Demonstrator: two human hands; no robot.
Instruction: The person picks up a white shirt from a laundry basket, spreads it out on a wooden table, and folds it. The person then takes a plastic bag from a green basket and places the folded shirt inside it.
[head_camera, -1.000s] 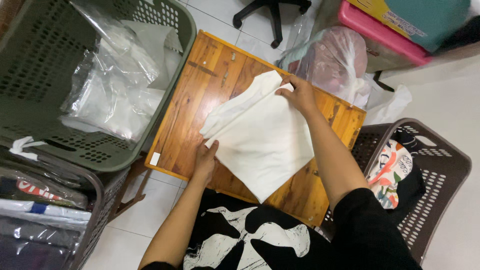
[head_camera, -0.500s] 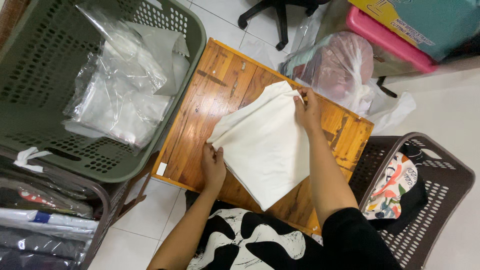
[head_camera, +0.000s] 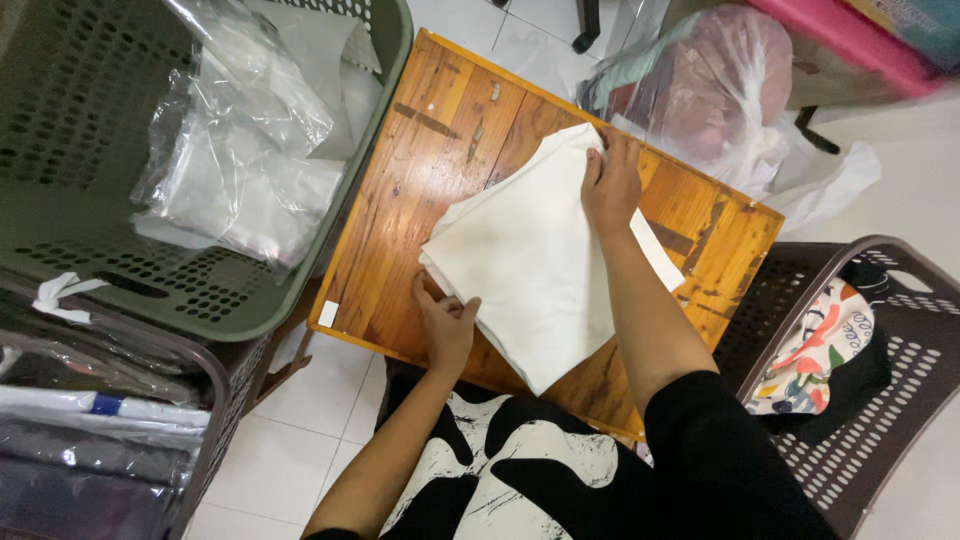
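Surface: small rectangular table of orange-brown varnished wood planks (head_camera: 440, 150), worn dark in patches, standing on white floor tiles (head_camera: 310, 440).
On it, centre to four o'clock: folded cream-white cloth (head_camera: 530, 270), lying flat.
Seven o'clock corner: small white sticker (head_camera: 328, 314).
Elsewhere: bare wood.

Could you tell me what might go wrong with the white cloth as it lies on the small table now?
The white cloth overhangs the near edge of the wooden table, so it might slide off. The right hand pins only the far corner and the left hand the near edge, so the layers could shift.
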